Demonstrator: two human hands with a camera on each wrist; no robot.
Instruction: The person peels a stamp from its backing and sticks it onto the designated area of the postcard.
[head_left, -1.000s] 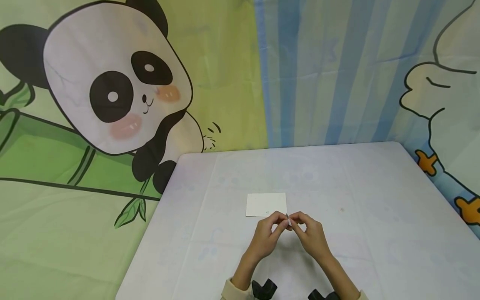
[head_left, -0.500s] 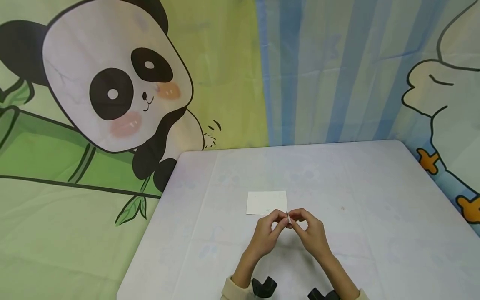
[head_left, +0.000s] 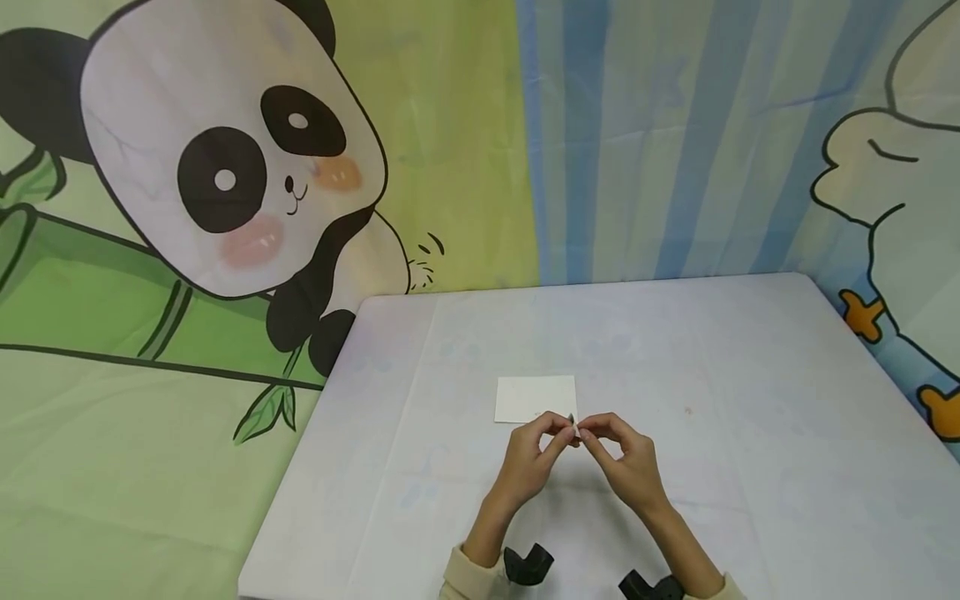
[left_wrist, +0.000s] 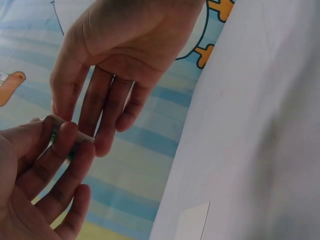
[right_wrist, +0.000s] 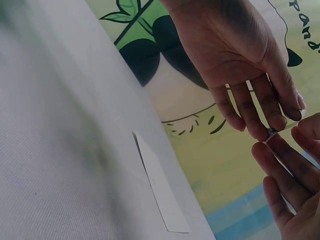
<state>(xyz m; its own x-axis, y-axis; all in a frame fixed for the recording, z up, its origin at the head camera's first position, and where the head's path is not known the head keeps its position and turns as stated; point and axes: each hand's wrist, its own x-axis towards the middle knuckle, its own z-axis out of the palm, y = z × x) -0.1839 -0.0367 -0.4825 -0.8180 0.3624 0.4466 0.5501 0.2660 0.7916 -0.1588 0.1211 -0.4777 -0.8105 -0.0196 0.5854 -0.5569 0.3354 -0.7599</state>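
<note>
My left hand (head_left: 528, 458) and right hand (head_left: 632, 471) meet fingertip to fingertip above the table. Between them is a small white strip (left_wrist: 86, 137) with green print and a serrated edge, mostly hidden by fingers. Thumb and fingers of the left hand pinch one side of it; those of the right hand pinch the other. In the right wrist view a thin shiny edge of the strip (right_wrist: 270, 134) shows between the fingertips. Just beyond the hands, a blank white card (head_left: 534, 398) with a tiny mark near its lower edge lies flat on the table.
A pale cloth covers the table (head_left: 420, 533). Behind it hangs a printed curtain (head_left: 465, 167) with a panda, stripes and a white bird. Black wrist mounts (head_left: 528, 565) sit by both forearms near the front.
The whole head view has shifted slightly, so table and hands sit a little higher. Both hands keep pinching the strip, and the right hand's fingers have edged slightly to the right.
</note>
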